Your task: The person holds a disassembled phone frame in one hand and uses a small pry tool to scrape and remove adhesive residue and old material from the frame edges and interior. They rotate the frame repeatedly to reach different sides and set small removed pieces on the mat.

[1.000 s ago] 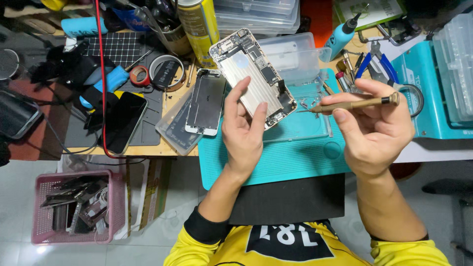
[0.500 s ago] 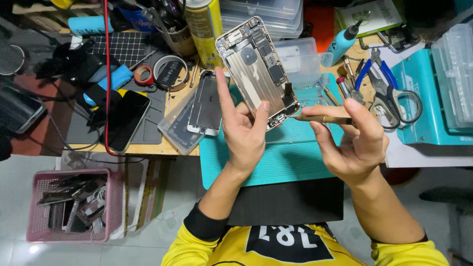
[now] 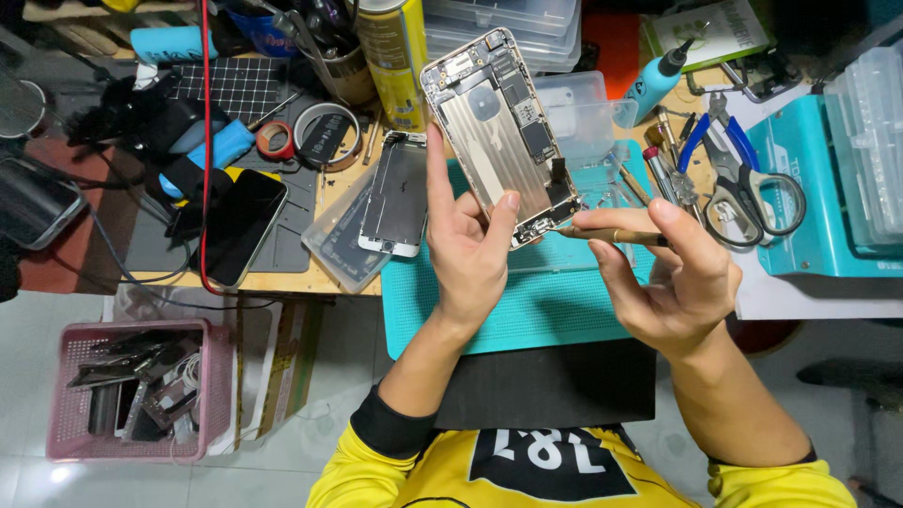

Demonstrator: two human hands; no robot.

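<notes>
Here, opened phone [image 3: 499, 132], yellow can [image 3: 393, 56] behind

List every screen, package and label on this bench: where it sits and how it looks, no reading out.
Dark phone screen: left on the grey mat, black glossy rectangle.
Detached display panel: left of the left hand, white-framed, dark glass.
Spray can: top centre, upright, yellow printed label.
Blue bottle: upper right, black nozzle.
Card: top right, green-edged, pale.
</notes>
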